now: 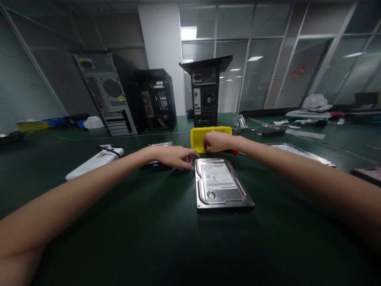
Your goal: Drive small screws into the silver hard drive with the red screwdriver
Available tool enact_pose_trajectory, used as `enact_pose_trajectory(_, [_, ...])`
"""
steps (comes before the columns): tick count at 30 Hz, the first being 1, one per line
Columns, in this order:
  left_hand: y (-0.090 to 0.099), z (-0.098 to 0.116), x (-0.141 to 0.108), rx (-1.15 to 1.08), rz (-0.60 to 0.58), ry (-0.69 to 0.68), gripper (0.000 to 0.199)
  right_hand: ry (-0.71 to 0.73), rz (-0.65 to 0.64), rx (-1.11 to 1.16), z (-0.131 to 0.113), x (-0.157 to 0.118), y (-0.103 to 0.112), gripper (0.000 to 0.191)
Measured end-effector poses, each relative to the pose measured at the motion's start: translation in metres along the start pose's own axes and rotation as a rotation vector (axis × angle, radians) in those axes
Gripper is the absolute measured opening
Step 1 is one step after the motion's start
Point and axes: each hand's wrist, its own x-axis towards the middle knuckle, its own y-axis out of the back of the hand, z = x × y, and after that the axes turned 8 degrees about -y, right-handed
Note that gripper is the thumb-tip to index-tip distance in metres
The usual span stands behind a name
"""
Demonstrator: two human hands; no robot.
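Observation:
A silver hard drive point(218, 180) with a white label lies flat on the green table in front of me. My left hand point(178, 156) is at its far left corner, fingers apart and partly bent, the fingertips at or against its edge; it grips nothing. Just beyond the drive is a yellow plastic bin point(196, 140). My right hand point(217, 142) reaches into the bin with its fingers closed. A bit of red shows by the fingertips, but what they hold, if anything, is hidden. A red-tipped tool handle point(235, 152) lies below my right wrist.
Another drive point(154, 163) lies partly behind my left hand, with a white strapped box point(93, 162) further left. Beneath my right forearm is a metal plate-like drive point(293, 149). Several computer cases point(205, 97) stand at the back. Loose parts and papers point(305, 134) lie right.

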Motion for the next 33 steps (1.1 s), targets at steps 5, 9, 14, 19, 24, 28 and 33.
enact_pose_trajectory(5, [-0.004,-0.004,0.005,-0.082,-0.015,-0.089,0.049,0.015,0.01,-0.004,-0.001,-0.007,-0.004,0.034])
enact_pose_trajectory(9, [-0.005,-0.006,0.003,-0.121,-0.016,-0.084,0.049,0.005,0.036,-0.002,-0.003,-0.007,-0.005,0.034])
enact_pose_trajectory(14, [-0.005,-0.006,0.0,-0.105,-0.009,-0.109,0.048,0.004,0.067,0.021,-0.004,-0.004,-0.008,0.034])
enact_pose_trajectory(19, [-0.005,-0.005,-0.001,-0.125,-0.022,-0.117,0.056,0.019,0.071,0.066,-0.006,-0.003,-0.009,0.034])
enact_pose_trajectory(24, [-0.001,-0.008,0.0,-0.172,-0.026,-0.116,0.054,0.082,0.005,0.17,-0.006,-0.01,0.003,0.033])
enact_pose_trajectory(28, [0.007,-0.014,-0.001,-0.163,0.027,-0.128,0.041,0.179,-0.111,0.301,-0.006,-0.024,0.014,0.032])
enact_pose_trajectory(33, [0.011,-0.011,-0.004,-0.026,0.272,-0.104,0.032,0.268,-0.16,0.403,-0.011,-0.035,0.02,0.031])
